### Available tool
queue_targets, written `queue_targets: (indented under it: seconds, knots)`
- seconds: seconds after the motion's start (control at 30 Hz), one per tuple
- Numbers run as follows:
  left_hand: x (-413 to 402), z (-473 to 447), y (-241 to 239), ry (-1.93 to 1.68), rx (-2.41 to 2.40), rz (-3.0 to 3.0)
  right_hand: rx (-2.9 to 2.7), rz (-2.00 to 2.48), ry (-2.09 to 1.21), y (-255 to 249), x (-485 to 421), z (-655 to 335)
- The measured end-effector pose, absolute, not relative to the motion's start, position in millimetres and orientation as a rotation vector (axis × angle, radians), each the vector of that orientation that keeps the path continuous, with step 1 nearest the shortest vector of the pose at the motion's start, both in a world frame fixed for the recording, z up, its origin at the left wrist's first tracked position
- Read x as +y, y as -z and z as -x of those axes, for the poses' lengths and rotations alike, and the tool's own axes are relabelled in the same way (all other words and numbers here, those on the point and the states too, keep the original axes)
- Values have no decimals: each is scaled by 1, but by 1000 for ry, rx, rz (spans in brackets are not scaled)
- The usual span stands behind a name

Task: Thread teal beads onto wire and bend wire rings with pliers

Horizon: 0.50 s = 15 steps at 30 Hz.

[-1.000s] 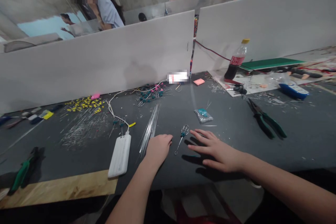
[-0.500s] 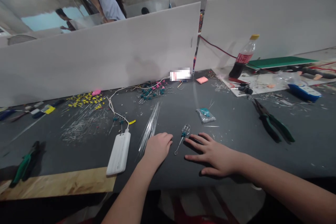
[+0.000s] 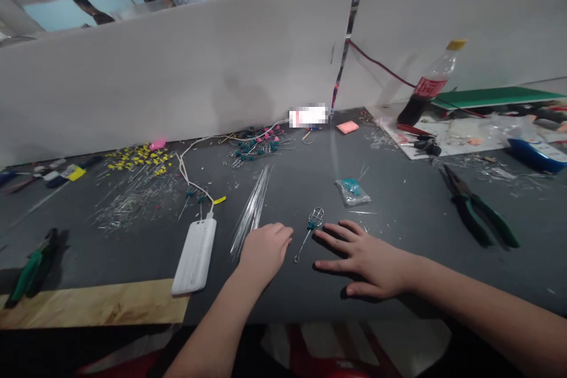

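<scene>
A small wire piece shaped like a racket (image 3: pixel 316 218), with a grid head, teal binding and a looped end, lies on the dark table between my hands. My right hand (image 3: pixel 365 257) rests just right of it, palm down with fingers spread, holding nothing. On the other side my left hand (image 3: pixel 266 251) lies palm down, its fingers loosely bent and close together; nothing shows in it. Beside the left hand is a bundle of straight silver wires (image 3: pixel 253 207). Behind the right hand sits a clear plastic bag with teal contents (image 3: pixel 353 191).
A white power bank (image 3: pixel 195 256) with a cable lies at left. Green-handled pliers lie on both sides, one pair at left (image 3: pixel 32 269) and another at right (image 3: pixel 481 209). Yellow-tipped wires (image 3: pixel 137 159), a cola bottle (image 3: pixel 427 85) and a white partition (image 3: pixel 177 71) are farther back.
The camera view has tilted down and shifted slightly, so the table items appear displaced. Both hands and the wire racket keep nearly the same places relative to each other.
</scene>
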State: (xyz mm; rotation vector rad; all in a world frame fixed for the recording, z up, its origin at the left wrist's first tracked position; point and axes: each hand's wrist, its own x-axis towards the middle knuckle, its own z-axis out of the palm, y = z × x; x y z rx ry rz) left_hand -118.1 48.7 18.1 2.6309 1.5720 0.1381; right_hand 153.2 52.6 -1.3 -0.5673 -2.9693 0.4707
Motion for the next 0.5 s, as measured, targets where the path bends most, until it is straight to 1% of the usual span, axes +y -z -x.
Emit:
queue_targets:
  seconds: [0.23, 0.5]
  knots:
    - [44, 115, -18, -166, 1528, -2646, -2968, 557, -476, 4, 52, -153]
    - [39, 117, -22, -291, 1503, -2649, -2911, 582, -455, -2, 52, -156]
